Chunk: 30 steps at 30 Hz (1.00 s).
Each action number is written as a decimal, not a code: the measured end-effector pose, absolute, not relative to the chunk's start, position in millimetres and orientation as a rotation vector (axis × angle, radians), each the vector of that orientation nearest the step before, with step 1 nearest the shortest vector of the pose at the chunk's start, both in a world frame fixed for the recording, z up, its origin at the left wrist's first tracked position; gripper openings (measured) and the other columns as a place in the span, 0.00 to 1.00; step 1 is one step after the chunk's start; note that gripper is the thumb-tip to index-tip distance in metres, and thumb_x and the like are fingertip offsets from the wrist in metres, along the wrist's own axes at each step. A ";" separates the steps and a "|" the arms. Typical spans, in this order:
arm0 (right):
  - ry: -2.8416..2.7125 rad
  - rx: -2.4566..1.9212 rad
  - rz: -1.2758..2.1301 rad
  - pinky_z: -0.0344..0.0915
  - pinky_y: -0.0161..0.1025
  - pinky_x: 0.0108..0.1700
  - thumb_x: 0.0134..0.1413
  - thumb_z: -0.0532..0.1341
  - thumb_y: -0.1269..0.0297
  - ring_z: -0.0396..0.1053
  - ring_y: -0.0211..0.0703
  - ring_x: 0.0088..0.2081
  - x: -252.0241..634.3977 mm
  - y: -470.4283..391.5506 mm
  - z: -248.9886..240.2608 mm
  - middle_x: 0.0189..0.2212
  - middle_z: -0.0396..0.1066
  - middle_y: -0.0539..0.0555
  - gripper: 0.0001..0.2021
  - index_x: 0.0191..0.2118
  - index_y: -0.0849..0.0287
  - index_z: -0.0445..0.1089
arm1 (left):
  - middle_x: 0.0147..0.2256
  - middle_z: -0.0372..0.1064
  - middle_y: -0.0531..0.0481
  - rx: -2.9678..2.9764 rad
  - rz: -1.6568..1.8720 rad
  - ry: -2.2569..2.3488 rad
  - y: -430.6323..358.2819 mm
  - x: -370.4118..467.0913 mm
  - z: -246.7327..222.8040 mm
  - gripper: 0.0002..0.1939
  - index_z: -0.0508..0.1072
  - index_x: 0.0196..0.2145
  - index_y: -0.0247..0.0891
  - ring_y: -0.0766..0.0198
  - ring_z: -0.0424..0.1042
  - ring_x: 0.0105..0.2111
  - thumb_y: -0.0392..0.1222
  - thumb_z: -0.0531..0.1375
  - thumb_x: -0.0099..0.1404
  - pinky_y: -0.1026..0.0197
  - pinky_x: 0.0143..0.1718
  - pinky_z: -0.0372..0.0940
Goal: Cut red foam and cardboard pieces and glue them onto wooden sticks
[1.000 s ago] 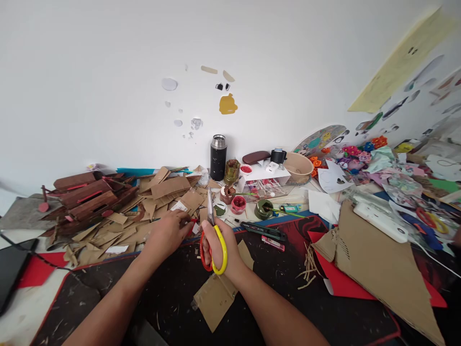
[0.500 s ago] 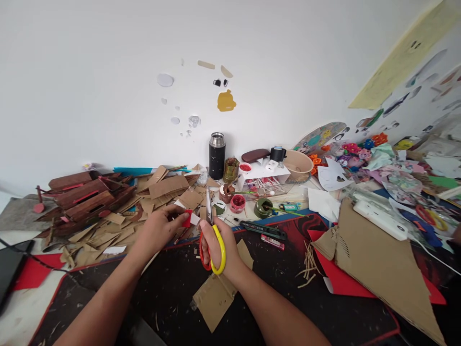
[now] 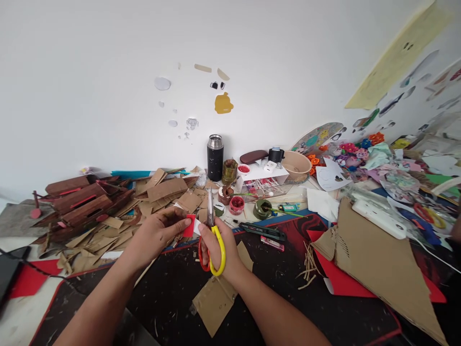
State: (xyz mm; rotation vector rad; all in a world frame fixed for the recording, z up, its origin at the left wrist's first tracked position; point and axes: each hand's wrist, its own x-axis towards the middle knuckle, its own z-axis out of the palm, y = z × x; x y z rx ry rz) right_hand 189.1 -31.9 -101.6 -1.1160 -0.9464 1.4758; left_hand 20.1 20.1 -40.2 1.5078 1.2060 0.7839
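Between the thumb and fingers of my left hand point(image 3: 160, 234) is a small red ribbed piece point(image 3: 189, 226). A white strip point(image 3: 196, 227) shows at its right edge, reaching to my right thumb. My right hand point(image 3: 220, 245) is closed around scissors point(image 3: 218, 250) with one yellow and one red handle, their blades pointing up and close together. Below my right hand a piece of brown cardboard point(image 3: 214, 305) lies on the dark mat point(image 3: 173, 298). Both hands are close together above the mat's back edge.
Cardboard scraps point(image 3: 104, 240) and brown model boats point(image 3: 79, 202) lie at the left. Behind my hands stand a black flask point(image 3: 215, 158) and paint jars point(image 3: 236, 205). A cutter point(image 3: 261, 230), a large cardboard sheet point(image 3: 382, 259) and red paper point(image 3: 351, 283) are to the right.
The red piece has turned, showing more of its ribbed face, and sits slightly lower beside the white strip. The camera view has shifted slightly.
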 end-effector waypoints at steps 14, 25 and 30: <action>-0.864 -1.129 1.497 0.56 0.29 0.12 0.57 0.67 0.35 0.57 0.35 0.11 184.9 -33.7 -97.3 0.13 0.60 0.38 0.26 0.41 0.54 0.64 | 0.37 0.80 0.46 1.298 0.815 1.153 15.3 33.3 -56.6 0.32 0.79 0.46 0.40 0.55 0.77 0.35 0.66 0.75 0.53 0.57 0.35 0.72; -0.859 -1.099 1.496 0.57 0.30 0.12 0.55 0.67 0.30 0.57 0.34 0.11 185.8 -36.4 -89.2 0.15 0.61 0.39 0.30 0.41 0.55 0.66 | 0.32 0.79 0.46 1.367 0.852 1.294 16.8 30.3 -47.6 0.35 0.82 0.45 0.37 0.56 0.74 0.29 0.71 0.72 0.53 0.57 0.29 0.70; -0.886 -1.113 1.503 0.56 0.29 0.12 0.55 0.67 0.31 0.57 0.34 0.11 185.7 -36.2 -88.9 0.13 0.61 0.39 0.29 0.40 0.54 0.65 | 0.34 0.80 0.46 1.357 0.893 1.269 15.3 34.8 -48.2 0.31 0.80 0.39 0.39 0.58 0.74 0.29 0.70 0.72 0.53 0.57 0.31 0.72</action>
